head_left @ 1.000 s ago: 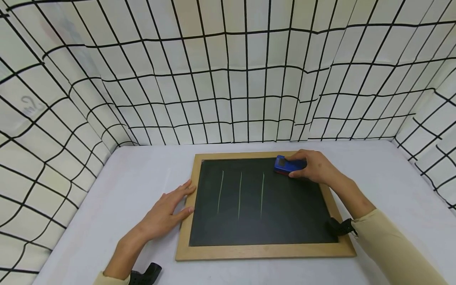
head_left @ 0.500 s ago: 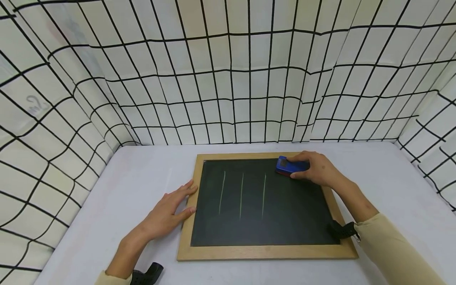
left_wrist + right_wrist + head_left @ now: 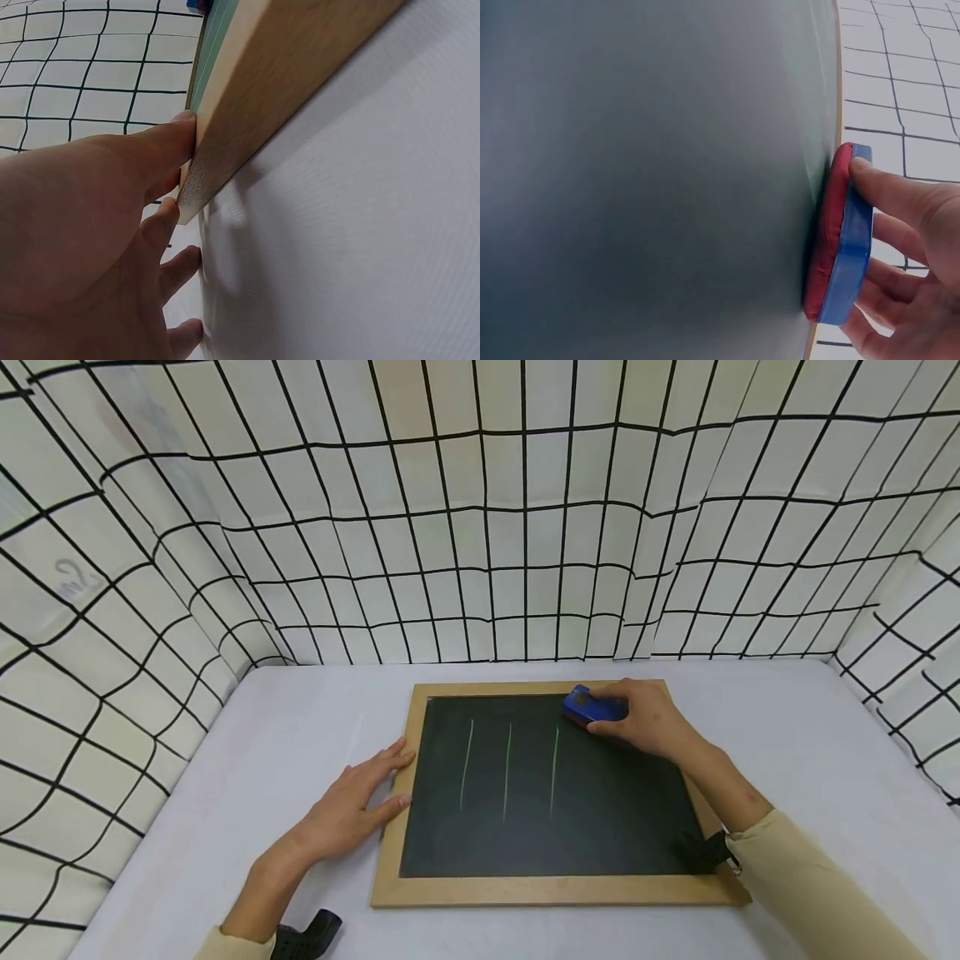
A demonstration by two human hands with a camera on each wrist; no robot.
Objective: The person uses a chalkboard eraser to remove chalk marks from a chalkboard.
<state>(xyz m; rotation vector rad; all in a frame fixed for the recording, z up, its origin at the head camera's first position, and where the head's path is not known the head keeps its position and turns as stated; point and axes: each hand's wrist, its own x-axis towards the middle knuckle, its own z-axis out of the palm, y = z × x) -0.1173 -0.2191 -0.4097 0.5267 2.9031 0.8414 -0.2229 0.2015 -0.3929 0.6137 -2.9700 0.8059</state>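
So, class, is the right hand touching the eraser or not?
Touching. The right wrist view shows it: the right hand grips the eraser, thumb against its edge.

Surface (image 3: 300, 718): white and flat, visible on every side around the chalkboard (image 3: 600, 802).
Chalkboard: dark, lies flat on this surface, its frame (image 3: 555, 891) is of light wood.
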